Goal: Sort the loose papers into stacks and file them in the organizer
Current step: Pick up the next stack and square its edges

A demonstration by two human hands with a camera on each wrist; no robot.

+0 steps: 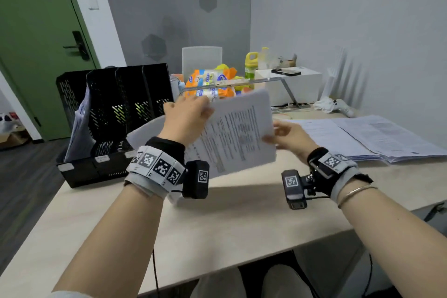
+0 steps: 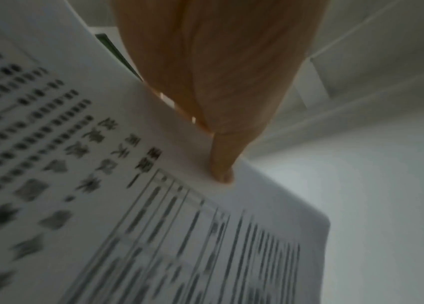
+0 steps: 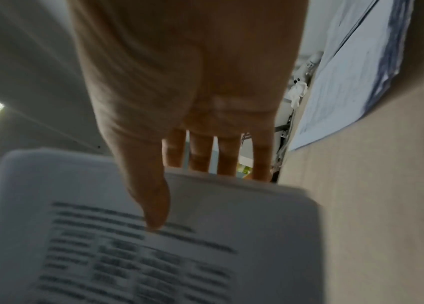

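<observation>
Though blurred, the paper stack shows printed Chinese text.

One organizer, four slots. One held paper stack; two paper piles right of the organizer. One phone. One yellow bottle. One door.

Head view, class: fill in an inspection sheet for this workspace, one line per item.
Surface: light wooden desk, bare in front.
Job's things: paper stack held in the air; black organizer at left, papers in its leftmost slot; more loose papers at right.
Clutter: snack packets, yellow bottle, phone.
Hands: left hand and right hand both grip the stack.
Cables: wrist-camera leads.
Surroundings: green door, grey wall.
</observation>
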